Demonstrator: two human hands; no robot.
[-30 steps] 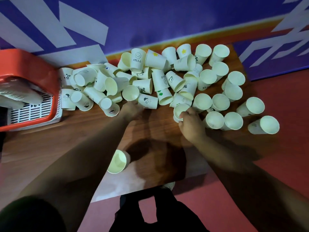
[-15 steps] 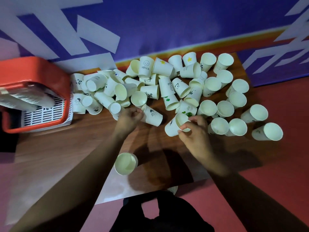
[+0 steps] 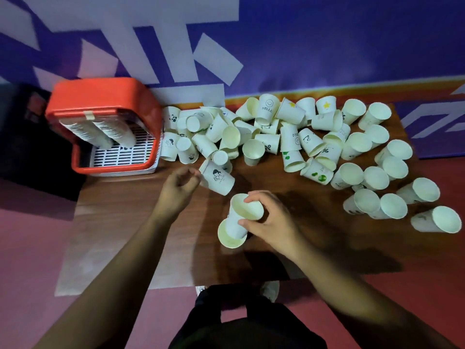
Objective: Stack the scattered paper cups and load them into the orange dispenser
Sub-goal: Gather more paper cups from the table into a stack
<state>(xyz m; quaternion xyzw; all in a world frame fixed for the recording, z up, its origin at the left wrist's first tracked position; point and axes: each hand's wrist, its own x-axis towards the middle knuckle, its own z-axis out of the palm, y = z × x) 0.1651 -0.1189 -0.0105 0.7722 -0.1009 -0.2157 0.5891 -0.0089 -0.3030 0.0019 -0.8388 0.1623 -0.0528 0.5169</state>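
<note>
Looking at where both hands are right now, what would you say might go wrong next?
1. The right hand is fitting a cup into the lone cup near the table's front edge; a nudge may send that one off.
2. The left hand pinches a printed cup against the pile; pulling it may roll neighbours.

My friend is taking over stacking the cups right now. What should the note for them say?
Right hand: holding a cup, pushing it into the cup standing near the table's front.
Left hand: on a picture cup at the pile's edge; grip unclear.
Orange dispenser: back left, two cup columns already inside.
Done: the new stack has just started.
Left: stack the pile of loose cups across the back and right, then load them.
</note>
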